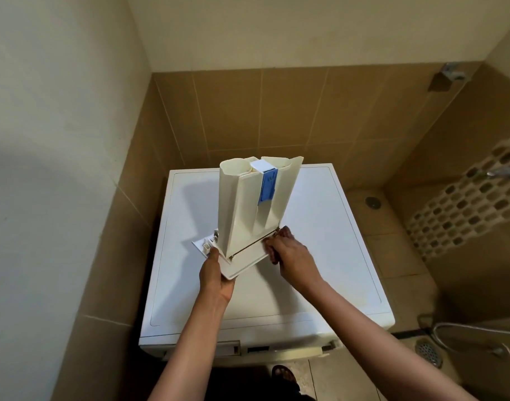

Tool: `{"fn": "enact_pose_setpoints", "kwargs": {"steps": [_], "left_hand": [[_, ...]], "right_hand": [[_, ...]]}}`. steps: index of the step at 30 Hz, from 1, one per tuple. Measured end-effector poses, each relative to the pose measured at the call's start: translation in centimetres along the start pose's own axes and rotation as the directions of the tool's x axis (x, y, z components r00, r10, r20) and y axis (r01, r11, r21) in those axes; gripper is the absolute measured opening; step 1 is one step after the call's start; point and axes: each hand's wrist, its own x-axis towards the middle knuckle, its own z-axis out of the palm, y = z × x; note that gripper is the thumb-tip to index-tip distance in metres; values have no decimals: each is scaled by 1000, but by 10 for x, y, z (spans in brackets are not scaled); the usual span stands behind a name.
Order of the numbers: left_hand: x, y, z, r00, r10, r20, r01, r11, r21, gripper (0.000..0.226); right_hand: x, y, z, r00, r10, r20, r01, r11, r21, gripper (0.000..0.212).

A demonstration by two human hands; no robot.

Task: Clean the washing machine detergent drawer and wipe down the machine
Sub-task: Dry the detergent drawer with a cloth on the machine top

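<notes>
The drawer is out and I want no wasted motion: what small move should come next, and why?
Probably hold the drawer by its front panel with the left hand alone and bring the right hand up to pull out the blue insert. The drawer stands on end over the washing machine, both hands grip the panel, and the insert is still seated.

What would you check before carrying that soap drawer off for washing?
1. The detergent drawer is out of the washing machine: ok, held upright above its top.
2. The left hand grips the near corner of the front panel: ok.
3. The right hand grips the panel's other end: ok.
4. The blue insert sits in the drawer: ok.
5. Residue inside the compartments: cannot tell.
</notes>
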Motion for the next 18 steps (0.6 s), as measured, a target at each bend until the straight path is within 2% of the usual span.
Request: {"fn": "enact_pose_setpoints", "kwargs": {"steps": [2,6,8,10,12,14,15,16,18], "left_hand": [[-4,3,5,999,18,42,-19,1000,25,18],[-13,18,19,982,38,187,-51,996,67,17],[-20,24,27,974,74,215,-108,983,151,16],[-21,25,33,968,115,222,-177,942,285,36],[-21,26,38,941,187,281,-290,873,393,68],[-22,23,39,883,239,404,-427,766,481,99],[-23,23,40,855,251,454,-488,686,540,104],[-22,23,41,834,272,479,-535,607,588,98],[-17,22,43,811,380,446,-584,470,661,84]], "right_hand": [[0,2,4,997,35,-62,-36,999,-10,28],[3,-7,11,991,-29,-134,31,999,13,7],[8,-14,5,980,-23,-200,42,995,95,11],[9,-26,0,966,31,-255,30,972,232,13],[8,-40,-1,953,146,-265,-43,931,362,16],[7,-53,-1,943,276,-188,-143,843,518,23],[8,-58,-2,934,317,-165,-169,799,577,27],[8,-64,-3,926,343,-156,-179,765,619,30],[9,-72,-8,927,356,-119,-189,717,671,37]]}}
